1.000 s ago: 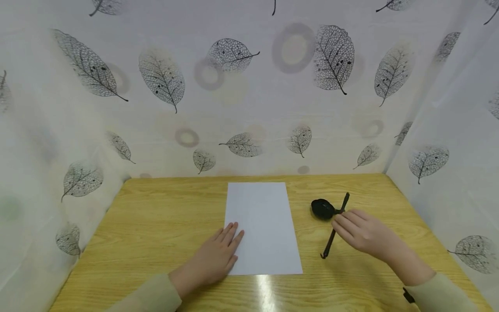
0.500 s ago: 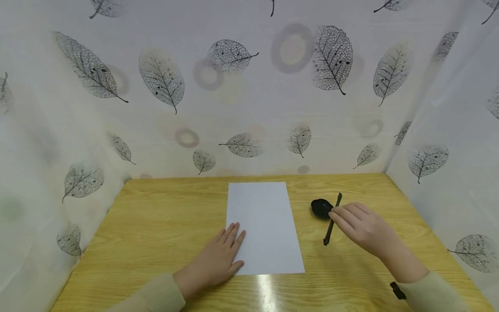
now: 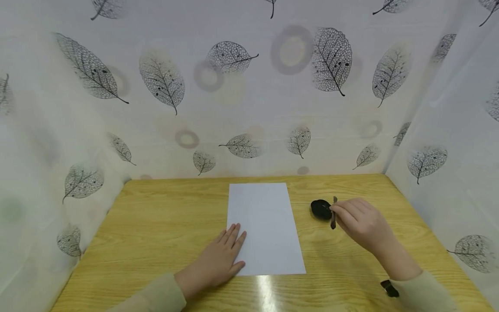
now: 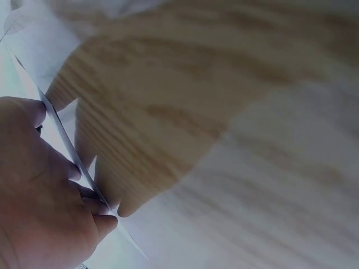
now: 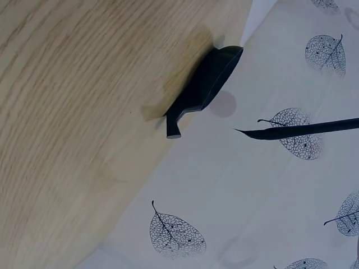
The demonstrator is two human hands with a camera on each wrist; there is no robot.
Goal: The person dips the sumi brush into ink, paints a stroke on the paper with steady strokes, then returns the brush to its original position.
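My right hand [image 3: 364, 223] pinches a dark, slim brush [image 3: 333, 221] beside a small black dish [image 3: 320, 209]. In the right wrist view the brush [image 5: 297, 130] is off the table, its pointed dark tip apart from the dish [image 5: 205, 84], which has a short stub at one end. Most of the right hand falls outside that view. On the left edge of a white paper sheet [image 3: 269, 229] rests my left hand [image 3: 216, 262], fingers spread and fairly straight. The left wrist view shows this hand [image 4: 45, 196] against the sheet's edge; the brush and dish do not appear there.
A yellow wood-grain table [image 3: 163, 216] bears all these things. Behind it and at both sides hangs a pale curtain [image 3: 249, 104] printed with leaves. A dark strap [image 3: 390, 288] shows at the right sleeve.
The brush, earlier lying slantwise by the dish's stub, has been lifted and turned, and looks shorter from above. My right wrist has shifted left. The left hand has barely moved.
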